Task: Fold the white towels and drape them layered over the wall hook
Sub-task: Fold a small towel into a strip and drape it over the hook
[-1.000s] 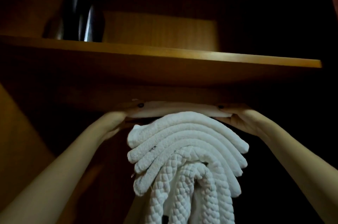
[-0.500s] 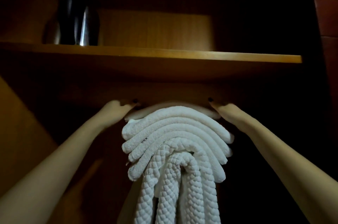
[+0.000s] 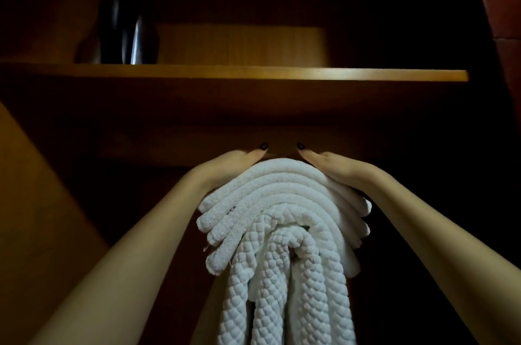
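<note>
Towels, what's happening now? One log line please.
towels: layered, hanging | left hand: flat on top | right hand: flat on top | shelf: above

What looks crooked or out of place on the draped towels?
Nothing looks damaged. The white towels lie layered, but their left edges fan out unevenly, and a small tag or thread pokes out there. The left hand and right hand rest on top.
</note>
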